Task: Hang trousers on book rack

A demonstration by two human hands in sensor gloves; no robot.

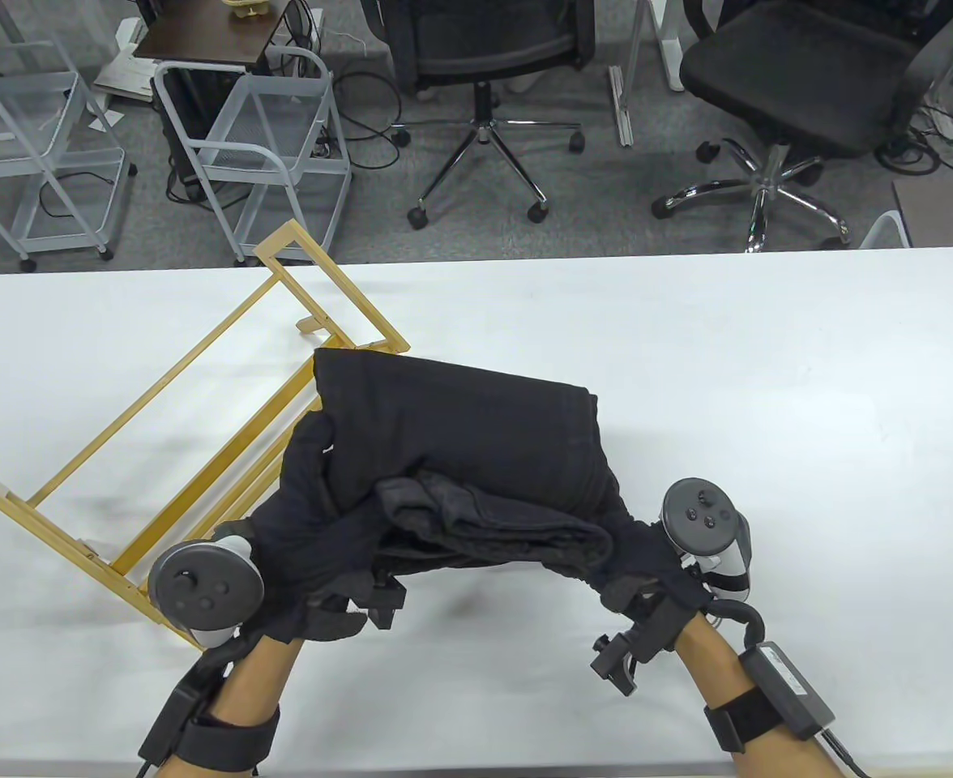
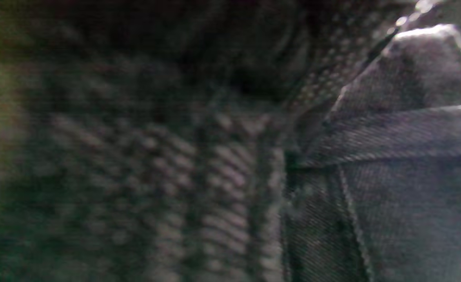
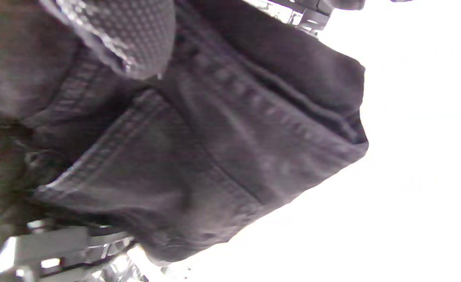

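Both hands, our left hand and right hand, are gripping the folded black trousers above the surface beside the wooden rack, judging the floppy, weighty denim needs holding near its folded ends.

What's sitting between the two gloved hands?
The folded black trousers. In the table view the left hand grips one end and the right hand the other, so the cloth spans the whole gap, beside the wooden rack.

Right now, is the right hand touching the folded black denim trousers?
Touching. The table view shows the right hand gripping the near end of the folded black denim trousers; the right wrist view shows a fingertip on the denim.
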